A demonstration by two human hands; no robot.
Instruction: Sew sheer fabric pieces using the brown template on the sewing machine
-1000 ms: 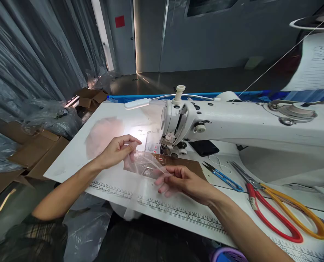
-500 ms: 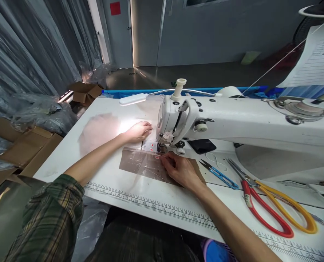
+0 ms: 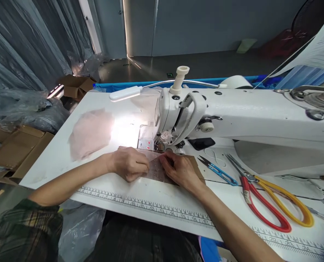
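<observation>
Clear plastic film (image 3: 155, 168) now lies flat just in front of the sewing machine (image 3: 233, 120) needle. Left hand (image 3: 129, 163), back from beside the needle, and right hand (image 3: 178, 169) press it down, fingers curled, close together.

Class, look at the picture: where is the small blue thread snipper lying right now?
The blue thread snipper lies on the white table, right of the right hand and left of the red-and-yellow scissors.

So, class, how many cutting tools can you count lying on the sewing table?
2. The small blue thread snips lie right of the right hand; the large scissors with one red and one yellow handle lie further right. Others may be hidden behind the sewing machine.
</observation>
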